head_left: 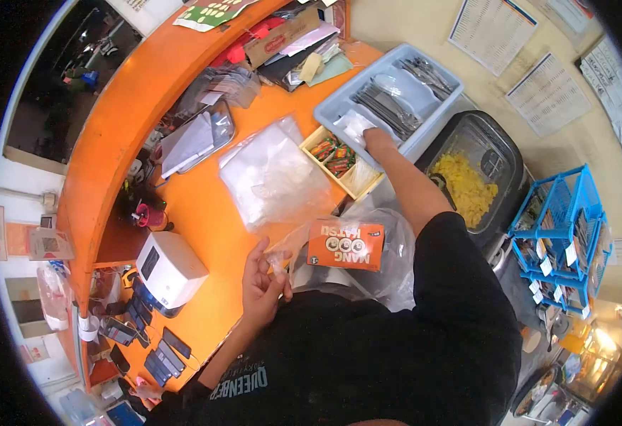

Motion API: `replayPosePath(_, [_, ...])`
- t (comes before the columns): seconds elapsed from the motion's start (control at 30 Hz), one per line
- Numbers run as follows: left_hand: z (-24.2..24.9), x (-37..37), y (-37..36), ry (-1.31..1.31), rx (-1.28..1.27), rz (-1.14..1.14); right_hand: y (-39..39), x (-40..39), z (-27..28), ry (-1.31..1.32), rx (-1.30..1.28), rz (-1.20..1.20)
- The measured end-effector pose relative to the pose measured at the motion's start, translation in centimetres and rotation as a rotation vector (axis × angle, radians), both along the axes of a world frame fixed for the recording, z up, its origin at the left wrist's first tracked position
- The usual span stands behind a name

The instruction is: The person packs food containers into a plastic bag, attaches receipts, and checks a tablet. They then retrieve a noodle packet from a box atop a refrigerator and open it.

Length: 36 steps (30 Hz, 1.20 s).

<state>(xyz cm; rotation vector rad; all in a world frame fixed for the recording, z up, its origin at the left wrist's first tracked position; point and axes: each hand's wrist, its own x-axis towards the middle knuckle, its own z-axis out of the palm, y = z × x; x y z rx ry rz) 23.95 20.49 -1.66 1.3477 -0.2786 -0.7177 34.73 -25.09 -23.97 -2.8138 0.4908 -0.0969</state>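
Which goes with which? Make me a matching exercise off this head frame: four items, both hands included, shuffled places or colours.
Column 1
1. Right hand
2. Left hand
3. Lettered box
4. Food in the black container

Column 2
A. yellow
B. at the edge of the clear bag
C. at the white contents of the light-blue tray
D. mostly orange

Pairs: 1-C, 2-B, 3-D, 4-A

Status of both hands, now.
Left hand: holding the clear plastic bag by its edge.
Right hand: at white items in the light-blue tray; grip cannot be told.
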Motion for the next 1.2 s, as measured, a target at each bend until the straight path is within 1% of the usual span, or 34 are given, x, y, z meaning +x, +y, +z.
replayPosePath(0.07, [-0.2, 0.2, 0.6, -0.037, 0.026, 0.015, -0.2, 0.6, -0.3, 0.109, 0.040, -0.073])
replayPosePath(0.1, [-0.2, 0.3, 0.8, -0.056, 0.035, 0.017, -0.2, 0.7, -0.1, -0.008, 0.090, -0.096])
replayPosePath(0.2, [-0.2, 0.8, 1.2, -0.065, 0.048, 0.028, -1.9, 0.4, 2.1, -0.203, 0.316, -0.131])
replayPosePath(0.3, [-0.2, 1.0, 1.1, -0.057, 0.022, 0.025, -3.2, 0.2, 5.7, -0.299, 0.705, -0.250])
replayPosePath(0.4, [0.3, 1.4, 0.2, -0.068, 0.027, 0.017, -3.6, -0.5, 8.6, -0.548, 1.433, -0.319])
replayPosePath(0.43, [0.4, 1.5, 0.0, -0.082, 0.043, 0.006, -4.1, -0.9, 9.3, -0.564, 1.630, -0.303])
replayPosePath(0.53, [0.8, 1.7, -0.4, -0.116, 0.093, -0.016, -4.2, -1.9, 11.2, -0.763, 1.952, -0.227])
replayPosePath(0.6, [1.0, 1.8, -0.4, -0.123, 0.131, -0.017, -3.3, -2.9, 13.1, -0.790, 2.004, -0.191])
replayPosePath(0.67, [-1.0, 3.4, 0.5, -0.460, 0.342, -0.039, -1.2, -4.0, 15.9, -0.807, 2.061, -0.142])
replayPosePath(0.7, [-1.2, 4.0, 0.5, -0.627, 0.449, -0.044, 0.1, -4.5, 17.2, -0.789, 2.066, -0.129])
replayPosePath(0.8, [0.5, 6.8, -1.7, -0.995, 0.442, 0.197, 6.0, -6.2, 21.1, -0.750, 2.049, -0.070])
replayPosePath(0.87, [0.6, 9.5, -4.5, -0.742, 0.172, 0.006, 10.8, -7.5, 23.4, -0.775, 1.987, -0.016])
replayPosePath(0.93, [3.9, 9.9, -7.2, -0.200, -0.145, -0.301, 12.1, -8.8, 22.1, -0.587, 2.084, 0.134])
replayPosePath(0.97, [4.4, 9.5, -8.4, -0.183, -0.187, -0.248, 12.5, -9.4, 21.7, -0.498, 2.126, 0.203])
replayPosePath(1.07, [5.2, 8.2, -10.5, -0.146, -0.278, -0.128, 17.1, -11.2, 27.8, -0.732, 2.161, -0.147])
replayPosePath(1.1, [5.5, 7.9, -10.6, -0.157, -0.284, -0.102, 16.1, -11.2, 26.0, -0.777, 2.145, -0.060])
replayPosePath(1.17, [6.1, 7.2, -11.0, -0.182, -0.331, -0.016, 16.3, -12.9, 26.5, -0.865, 1.922, -0.182])
replayPosePath(1.2, [6.1, 7.3, -11.2, -0.202, -0.328, -0.024, 16.5, -13.6, 26.7, -0.901, 1.812, -0.244])
